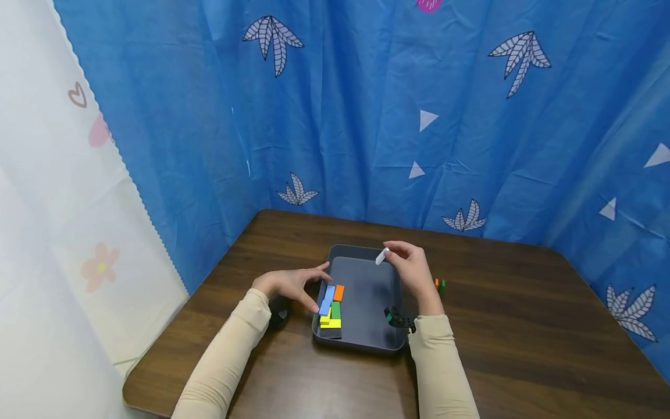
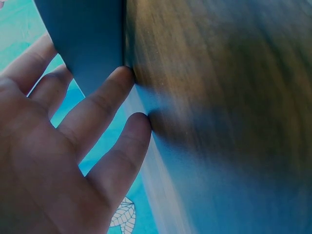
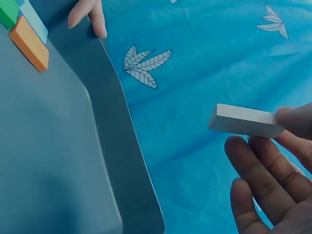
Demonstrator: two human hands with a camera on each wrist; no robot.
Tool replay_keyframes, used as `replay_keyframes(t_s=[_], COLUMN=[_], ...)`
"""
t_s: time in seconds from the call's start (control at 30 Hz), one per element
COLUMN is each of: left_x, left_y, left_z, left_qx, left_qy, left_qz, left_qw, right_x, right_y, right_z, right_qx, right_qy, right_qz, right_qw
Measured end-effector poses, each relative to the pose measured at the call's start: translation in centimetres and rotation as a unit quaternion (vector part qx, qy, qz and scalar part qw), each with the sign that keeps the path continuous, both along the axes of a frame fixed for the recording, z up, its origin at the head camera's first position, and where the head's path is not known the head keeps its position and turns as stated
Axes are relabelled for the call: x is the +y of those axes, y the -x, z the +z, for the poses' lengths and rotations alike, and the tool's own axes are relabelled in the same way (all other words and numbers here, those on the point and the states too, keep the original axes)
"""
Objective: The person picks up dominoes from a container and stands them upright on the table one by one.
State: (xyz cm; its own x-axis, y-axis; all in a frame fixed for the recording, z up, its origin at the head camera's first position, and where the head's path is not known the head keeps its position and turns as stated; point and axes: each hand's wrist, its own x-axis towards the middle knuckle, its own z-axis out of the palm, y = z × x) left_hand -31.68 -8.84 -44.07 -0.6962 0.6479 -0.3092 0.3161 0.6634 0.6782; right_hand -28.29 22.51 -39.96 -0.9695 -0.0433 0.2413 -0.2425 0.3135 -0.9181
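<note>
My right hand (image 1: 410, 270) pinches a small white block (image 1: 382, 256) between thumb and fingertips, above the far right part of a dark grey tray (image 1: 363, 308). In the right wrist view the white block (image 3: 246, 120) juts out from the thumb, with the other fingers loosely bent below it. My left hand (image 1: 293, 286) is at the tray's left rim, fingers spread and thumb near a blue block (image 1: 327, 299). Beside that block inside the tray lie an orange block (image 1: 339, 293), a green block (image 1: 335, 309) and yellow blocks (image 1: 333, 323). The left wrist view shows fingertips close to the tray's outer wall (image 2: 92, 39).
An orange block (image 1: 437, 283) and a green block (image 1: 442, 287) stand on the brown wooden table (image 1: 523, 326) to the right of the tray, partly behind the right forearm. A blue patterned curtain (image 1: 366, 116) hangs behind the table, and a white one (image 1: 78, 203) at the left.
</note>
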Motion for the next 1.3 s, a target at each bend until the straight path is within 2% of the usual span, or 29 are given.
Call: replay_keyframes(t_s=[0.13, 0.3, 0.47, 0.67, 0.87, 1.07, 1.3], left_x=[0.1, 0.1, -0.1, -0.2, -0.1, -0.2, -0.1], left_y=[0.0, 0.0, -0.1, -0.1, 0.1, 0.4, 0.2], left_z=[0.0, 0.1, 0.0, 0.0, 0.0, -0.1, 0.0], left_qx=[0.001, 0.004, 0.005, -0.002, -0.005, 0.001, 0.001], left_qy=[0.003, 0.003, -0.001, -0.013, -0.023, -0.023, -0.021], left_qz=[0.000, -0.001, -0.003, -0.009, -0.014, -0.018, -0.022], left_qw=[1.0000, 1.0000, 1.0000, 0.9999, 0.9996, 0.9996, 0.9996], right_x=[1.2, 2.7, 4.3, 6.6, 9.2, 11.4, 13.5], right_y=[0.3, -0.4, -0.9, -1.4, -2.2, -3.1, -3.4], right_z=[-0.6, 0.0, 0.5, 0.5, 0.5, 0.2, -1.1], right_qx=[0.010, 0.024, 0.019, 0.016, 0.027, 0.011, -0.018], right_qy=[-0.005, -0.015, -0.019, -0.004, -0.018, -0.045, -0.086], right_qz=[-0.010, -0.021, -0.044, -0.060, -0.081, -0.119, -0.142], right_qw=[0.9999, 0.9994, 0.9987, 0.9981, 0.9962, 0.9919, 0.9860])
